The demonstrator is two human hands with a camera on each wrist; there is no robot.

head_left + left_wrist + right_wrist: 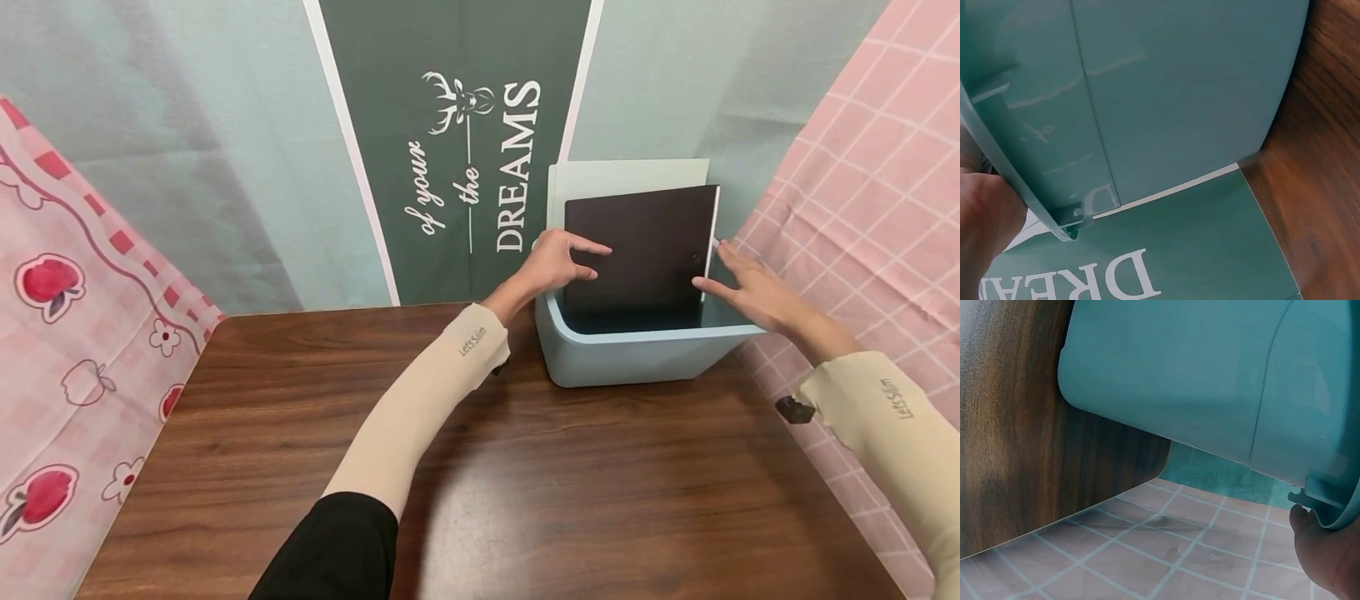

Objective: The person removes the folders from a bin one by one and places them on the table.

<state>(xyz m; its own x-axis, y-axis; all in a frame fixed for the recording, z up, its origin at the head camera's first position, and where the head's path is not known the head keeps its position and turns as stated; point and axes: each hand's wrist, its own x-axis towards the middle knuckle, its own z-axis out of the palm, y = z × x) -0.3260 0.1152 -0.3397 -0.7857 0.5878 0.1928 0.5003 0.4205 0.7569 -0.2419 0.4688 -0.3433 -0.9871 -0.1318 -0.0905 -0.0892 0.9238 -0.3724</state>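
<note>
from here i read "of your", "the" and, in capitals, "dreams", all turned sideways on the dark green panel (450, 179) beyond the left hand (557, 262). "let's slim" is printed on the left sleeve (420, 408) just behind that hand, and on the right sleeve (885, 442) behind the right hand (761, 292). my left wrist view cuts "dreams" short.

Counted toward the right of the frame: two hands, one left hand (553, 262) and one right hand (759, 292); one blue bin (630, 361); two panels, one dark panel (637, 250) and one pale panel (632, 177); lower down, one table (285, 433) and two cream sleeves (416, 408); at upper centre, one deer-head print (471, 101); at left, three red apple prints (49, 285), whole or partial, and one outlined apple print (85, 383).
</note>
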